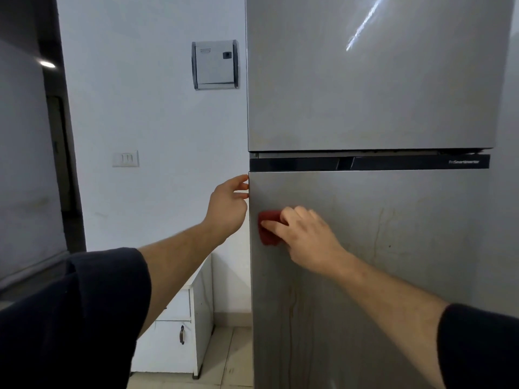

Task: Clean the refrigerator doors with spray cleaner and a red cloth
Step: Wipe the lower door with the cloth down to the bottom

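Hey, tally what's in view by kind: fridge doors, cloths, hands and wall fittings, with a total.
Silver metal refrigerator doors: 2, upper door and lower door
Cloths: 1, red cloth
Bare hands: 2, left hand and right hand
Wall fittings: 2, grey rectangular box and white switch plate
Total: 7

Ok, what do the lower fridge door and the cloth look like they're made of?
Lower refrigerator door: probably brushed metal or a steel-look coating. It is satin grey with soft reflections and brownish drip streaks. Red cloth: soft matte fabric, bunched under the right hand; its weave is too small to tell.
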